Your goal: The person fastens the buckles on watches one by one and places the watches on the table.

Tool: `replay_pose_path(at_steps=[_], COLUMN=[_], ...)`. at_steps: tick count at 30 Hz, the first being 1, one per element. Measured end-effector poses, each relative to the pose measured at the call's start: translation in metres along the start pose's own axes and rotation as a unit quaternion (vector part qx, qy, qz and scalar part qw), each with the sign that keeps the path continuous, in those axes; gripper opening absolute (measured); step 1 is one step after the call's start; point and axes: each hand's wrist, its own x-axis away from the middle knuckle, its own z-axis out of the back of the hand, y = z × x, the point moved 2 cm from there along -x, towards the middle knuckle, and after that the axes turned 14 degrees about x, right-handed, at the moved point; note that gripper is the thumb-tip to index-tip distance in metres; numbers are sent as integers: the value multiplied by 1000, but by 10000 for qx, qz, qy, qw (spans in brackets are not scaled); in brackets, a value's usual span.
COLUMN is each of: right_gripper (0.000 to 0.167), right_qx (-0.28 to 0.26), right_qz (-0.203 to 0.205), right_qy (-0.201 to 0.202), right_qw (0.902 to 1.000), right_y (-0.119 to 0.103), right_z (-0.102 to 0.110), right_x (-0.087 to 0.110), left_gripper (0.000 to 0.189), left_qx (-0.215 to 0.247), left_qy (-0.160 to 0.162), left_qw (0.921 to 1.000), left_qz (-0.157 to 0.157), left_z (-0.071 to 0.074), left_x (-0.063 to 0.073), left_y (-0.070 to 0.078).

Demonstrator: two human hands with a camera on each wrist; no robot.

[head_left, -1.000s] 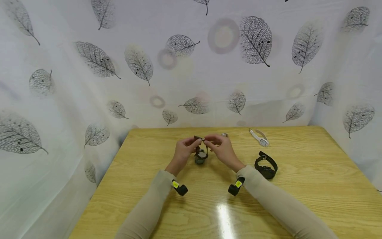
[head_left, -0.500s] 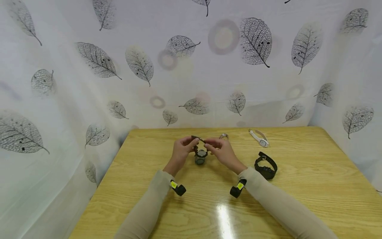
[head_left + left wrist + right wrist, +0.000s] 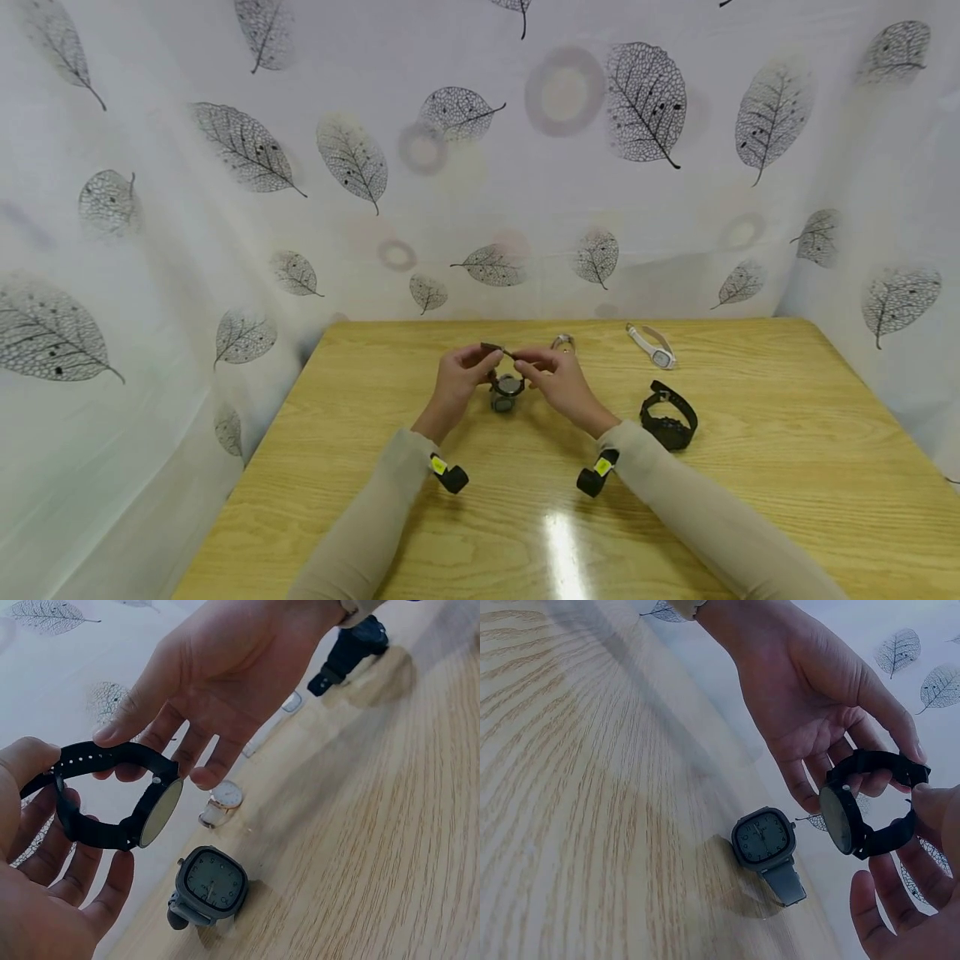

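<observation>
A round-faced watch [image 3: 161, 814] with a black strap is held up between both hands, its strap bent into a loop. My left hand [image 3: 457, 379] pinches one side of the strap by the buckle, thumb on top, as the left wrist view shows. On the band with the row of holes, the thumb and fingers of my right hand [image 3: 561, 379] grip the strap. The dial hangs at the lower side of the loop, facing away from the fingers. Below it, a grey watch with a squarish face [image 3: 763, 838] stands on the table.
Behind my right hand lies a small watch with a pale dial [image 3: 226, 795]. To the right are a white watch [image 3: 662, 358] near the table's back edge and a bulky black watch [image 3: 670, 429] closer to the right forearm. A leaf-patterned curtain [image 3: 480, 192] hangs behind the wooden table [image 3: 360, 517].
My hands have moved slightly apart, the left one shifting left, both still holding the strap. The held watch's dial shows more fully now. The other watches have stayed in place.
</observation>
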Motion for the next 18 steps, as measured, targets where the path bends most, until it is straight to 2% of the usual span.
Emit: replay_pose_path(at_steps=[4, 10, 18], right_gripper=[29, 27, 30], right_qx=[48, 76, 97], right_qz=[64, 154, 175], right_qy=[68, 114, 28], right_qw=[9999, 9998, 9998], right_y=[11, 13, 16], right_z=[-4, -7, -8], right_x=[-3, -4, -3], left_gripper=[24, 26, 27], left_qx=[-13, -76, -105], left_qy=[-30, -209, -94], left_qw=[10000, 9996, 9999], left_qz=[27, 147, 24], left_z=[0, -1, 0], left_x=[0, 2, 1], left_y=[-1, -5, -6])
